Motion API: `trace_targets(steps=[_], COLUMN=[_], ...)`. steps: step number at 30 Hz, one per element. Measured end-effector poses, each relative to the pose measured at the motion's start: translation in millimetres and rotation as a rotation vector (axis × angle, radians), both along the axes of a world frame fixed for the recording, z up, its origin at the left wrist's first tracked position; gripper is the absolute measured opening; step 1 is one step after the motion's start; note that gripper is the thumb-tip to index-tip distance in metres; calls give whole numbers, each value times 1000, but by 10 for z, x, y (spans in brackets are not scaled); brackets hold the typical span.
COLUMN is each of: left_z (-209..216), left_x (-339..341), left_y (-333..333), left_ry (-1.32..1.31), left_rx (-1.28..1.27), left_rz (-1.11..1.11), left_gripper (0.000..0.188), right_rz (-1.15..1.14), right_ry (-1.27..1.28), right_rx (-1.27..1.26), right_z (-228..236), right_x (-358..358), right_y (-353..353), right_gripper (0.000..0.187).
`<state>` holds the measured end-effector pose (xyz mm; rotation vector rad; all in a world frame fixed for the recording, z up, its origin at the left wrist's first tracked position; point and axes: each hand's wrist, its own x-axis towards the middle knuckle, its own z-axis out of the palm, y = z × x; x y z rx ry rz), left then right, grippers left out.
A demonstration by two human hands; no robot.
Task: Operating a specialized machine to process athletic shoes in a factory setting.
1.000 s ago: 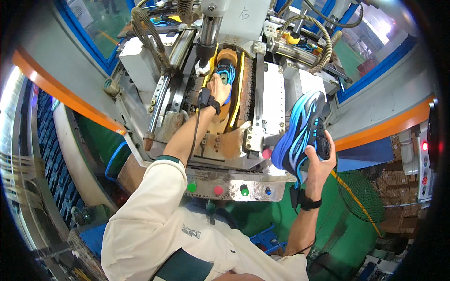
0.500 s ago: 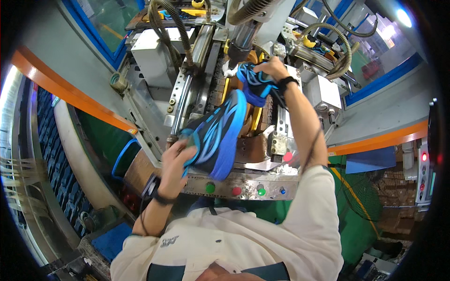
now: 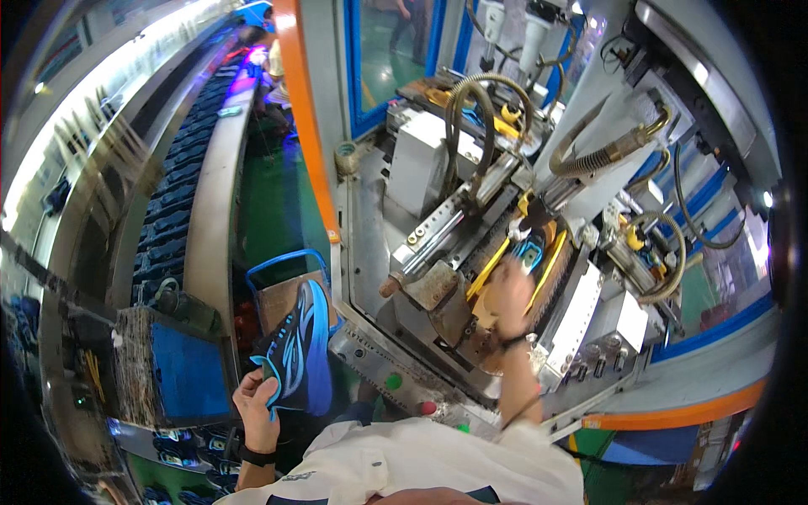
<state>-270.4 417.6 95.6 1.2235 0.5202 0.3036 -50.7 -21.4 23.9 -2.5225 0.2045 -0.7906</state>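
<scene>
A black and blue sports shoe [image 3: 296, 353] is in my left hand [image 3: 259, 412], the fingers closed round its heel end, toe pointing away from me. It is held left of the machine's front corner. My right hand [image 3: 507, 299] reaches into the machine [image 3: 438, 295], over its yellow guide bars [image 3: 492, 268]. Motion smears its fingers. Just beyond them shows a light blue and black piece [image 3: 528, 252], most likely part of the other shoe, mostly hidden. Whether my right hand grips it does not show.
A conveyor [image 3: 172, 219] with rows of dark shoe-like shapes runs along the left. A blue-framed cart [image 3: 290, 265] stands beside the machine. The orange-edged guard [image 3: 305, 109] rises between. Ribbed hoses [image 3: 602, 160] hang over the press. Buttons [image 3: 394, 381] line its front edge.
My view has turned left. My left hand has carried its shoe away from the press to the left. My right hand has drawn nearer, and the shoe there is now mostly hidden.
</scene>
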Motion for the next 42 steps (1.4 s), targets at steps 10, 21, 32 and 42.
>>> trace_targets(steps=[10,21,32,42], left_z=[-104,-153,-288,-41], left_x=[-908,-2015,-3199,-3452], left_y=[-347,16,814,999], left_ry=[106,231,98,54], left_rx=[-169,-17,-172,194], left_rz=[38,368,928,528], left_gripper=[25,25,32,58], right_rz=[567,852,1522,1439], right_ry=[258,214,1521,1897], right_rx=[-65,91,1036,990], right_z=[-1959,-1510,-7,33], right_x=[-1270,-1324,-2244,-3229], right_y=[1959,2307,4806,5295], right_gripper=[11,18,52,52])
